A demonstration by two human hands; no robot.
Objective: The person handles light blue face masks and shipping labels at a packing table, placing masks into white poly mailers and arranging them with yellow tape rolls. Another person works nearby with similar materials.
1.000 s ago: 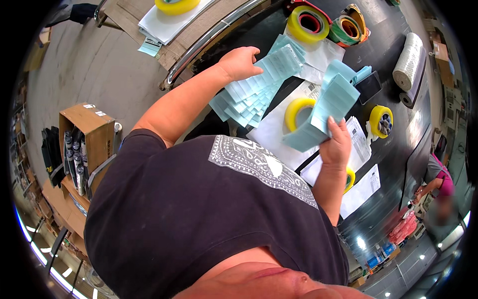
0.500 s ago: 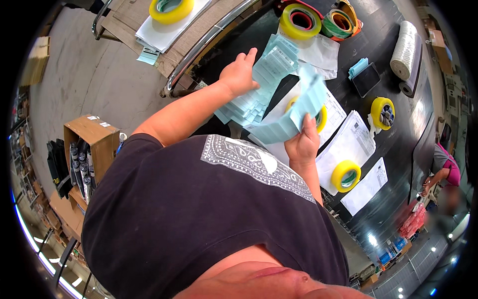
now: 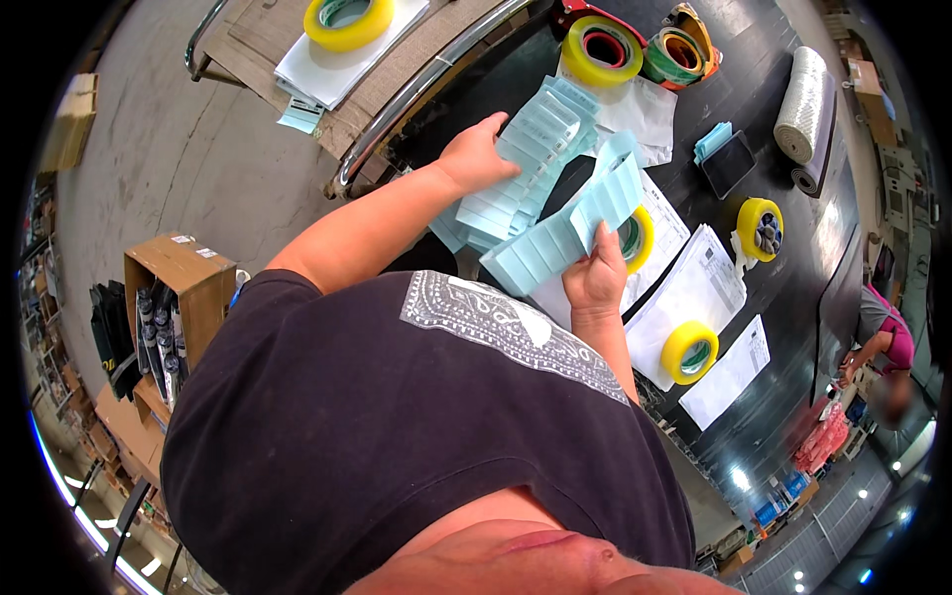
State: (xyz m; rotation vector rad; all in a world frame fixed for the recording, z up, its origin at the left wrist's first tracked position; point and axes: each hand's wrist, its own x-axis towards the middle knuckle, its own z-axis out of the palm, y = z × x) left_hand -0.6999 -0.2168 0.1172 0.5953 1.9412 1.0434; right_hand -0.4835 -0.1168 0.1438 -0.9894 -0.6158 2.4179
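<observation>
My right hand [image 3: 597,273] pinches a folded strip of light-blue labels [image 3: 565,236], its thumb on top. The strip bends back over itself and hangs in a band toward my chest. My left hand [image 3: 479,156] is at the left edge of a pile of light-blue label strips [image 3: 535,134], fingers stretched out and thumb apart. Several layers of that pile overlap and fan toward me. Partly covered by the held strip, a yellow tape roll [image 3: 640,238] lies on white printed sheets [image 3: 666,223].
On the black table [image 3: 749,307] are another yellow tape roll [image 3: 689,352], a dark phone [image 3: 729,166], rolled sheeting [image 3: 801,109] and a red tape dispenser [image 3: 601,50]. A cart with a metal rail [image 3: 397,107] stands left. Another person [image 3: 883,337] is far right.
My right hand's strip has shifted slightly left and down and appears less blurred. My left hand's fingers have drawn closer together at the pile's edge.
</observation>
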